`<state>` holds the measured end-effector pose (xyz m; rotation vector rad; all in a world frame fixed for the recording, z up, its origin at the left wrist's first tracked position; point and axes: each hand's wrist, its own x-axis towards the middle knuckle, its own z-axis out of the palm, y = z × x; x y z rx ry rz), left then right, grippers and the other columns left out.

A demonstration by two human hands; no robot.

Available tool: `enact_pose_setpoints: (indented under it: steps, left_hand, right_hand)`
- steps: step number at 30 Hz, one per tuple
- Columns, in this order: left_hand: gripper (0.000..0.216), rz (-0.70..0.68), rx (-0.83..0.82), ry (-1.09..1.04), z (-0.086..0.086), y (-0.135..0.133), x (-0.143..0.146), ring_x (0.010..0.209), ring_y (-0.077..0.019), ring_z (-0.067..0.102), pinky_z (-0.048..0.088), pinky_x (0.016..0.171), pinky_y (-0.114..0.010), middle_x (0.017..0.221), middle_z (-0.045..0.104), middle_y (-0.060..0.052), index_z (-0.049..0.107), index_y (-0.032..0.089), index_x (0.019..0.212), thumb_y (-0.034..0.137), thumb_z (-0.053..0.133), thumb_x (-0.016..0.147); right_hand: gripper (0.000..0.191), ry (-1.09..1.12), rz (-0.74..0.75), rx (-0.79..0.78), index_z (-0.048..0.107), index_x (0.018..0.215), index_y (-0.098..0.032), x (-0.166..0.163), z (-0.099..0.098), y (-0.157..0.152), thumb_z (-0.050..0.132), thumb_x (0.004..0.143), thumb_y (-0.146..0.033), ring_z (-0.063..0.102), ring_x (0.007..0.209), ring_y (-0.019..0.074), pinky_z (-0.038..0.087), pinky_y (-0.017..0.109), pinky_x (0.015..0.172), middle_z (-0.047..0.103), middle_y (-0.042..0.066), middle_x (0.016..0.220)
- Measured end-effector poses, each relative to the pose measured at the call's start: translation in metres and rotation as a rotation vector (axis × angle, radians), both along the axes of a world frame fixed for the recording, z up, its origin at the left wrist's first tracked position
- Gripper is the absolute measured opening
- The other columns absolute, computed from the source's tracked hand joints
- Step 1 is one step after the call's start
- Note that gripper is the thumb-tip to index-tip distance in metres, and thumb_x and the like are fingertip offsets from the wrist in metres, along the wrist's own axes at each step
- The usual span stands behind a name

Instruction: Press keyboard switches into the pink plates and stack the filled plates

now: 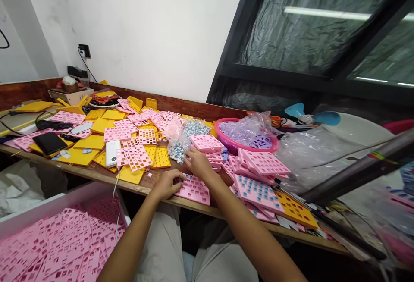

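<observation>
A pink grid tray (194,189) lies at the front edge of the wooden bench (155,183). My left hand (168,183) rests on the tray's left side, fingers curled on it. My right hand (198,162) reaches just beyond the tray toward a heap of small blue and white pieces (180,149) in a clear bag, its fingers bent in a pinch; what they hold is hidden. Stacks of pink trays (261,163) sit to the right, one filled with blue pieces (258,191).
Yellow and pink grid trays (129,137) cover the bench's left half, with a white power bank (112,152) and a black phone (49,142). A pink basket (226,137) holds bagged purple pieces. A white bin of pink trays (58,239) stands lower left.
</observation>
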<state>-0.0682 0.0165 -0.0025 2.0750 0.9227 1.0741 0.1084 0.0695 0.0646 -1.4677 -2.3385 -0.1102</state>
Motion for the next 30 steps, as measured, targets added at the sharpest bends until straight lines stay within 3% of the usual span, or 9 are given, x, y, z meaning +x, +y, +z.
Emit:
enact_pose_setpoints:
  steps: [4,9,20,25,30]
  left_hand:
    - [0.024,0.001,-0.020,0.026,-0.002,0.000,0.000,0.080,-0.0159,0.063,0.047,0.073,-0.026,0.091,0.071,-0.003,0.074,0.018,0.095,0.009,0.061,0.078]
    - [0.021,0.042,0.042,0.033,-0.001,-0.003,0.001,0.092,-0.0181,0.064,0.047,0.082,-0.028,0.098,0.071,-0.005,0.072,0.019,0.099,0.012,0.058,0.085]
    - [0.026,0.005,0.120,0.437,0.028,-0.004,0.005,0.096,-0.0210,0.065,0.047,0.088,-0.029,0.101,0.071,-0.008,0.072,0.020,0.095,0.008,0.051,0.087]
    - [0.022,0.041,0.130,0.563,0.036,-0.009,0.012,0.091,-0.0219,0.064,0.046,0.083,-0.029,0.096,0.069,-0.008,0.070,0.020,0.092,0.010,0.051,0.090]
    - [0.026,0.081,0.193,0.756,0.036,-0.012,0.020,0.098,-0.0245,0.062,0.047,0.084,-0.031,0.104,0.067,-0.013,0.066,0.017,0.101,0.002,0.049,0.088]
  right_hand:
    - [0.031,0.514,0.047,0.026,0.069,0.120,-0.019,0.037,-0.030,-0.037,0.057,0.092,-0.026,0.068,0.099,0.0223,0.052,0.034,0.090,0.074,0.008,0.111]
    - [0.025,0.761,-0.010,-0.029,0.074,0.105,-0.018,0.055,-0.070,-0.057,0.058,0.092,-0.033,0.071,0.094,0.0232,0.055,0.036,0.087,0.076,0.009,0.105]
    - [0.030,0.730,-0.010,-0.095,0.071,0.113,-0.019,0.054,-0.075,-0.054,0.057,0.086,-0.023,0.070,0.085,0.0200,0.055,0.031,0.078,0.076,0.007,0.103]
    - [0.030,0.662,-0.011,-0.109,0.074,0.105,-0.019,0.056,-0.077,-0.053,0.056,0.082,-0.016,0.069,0.079,0.0188,0.053,0.029,0.075,0.077,0.005,0.095]
    - [0.027,0.682,0.021,-0.109,0.075,0.104,-0.020,0.056,-0.078,-0.052,0.058,0.083,-0.015,0.070,0.089,0.0203,0.053,0.032,0.084,0.077,0.006,0.102]
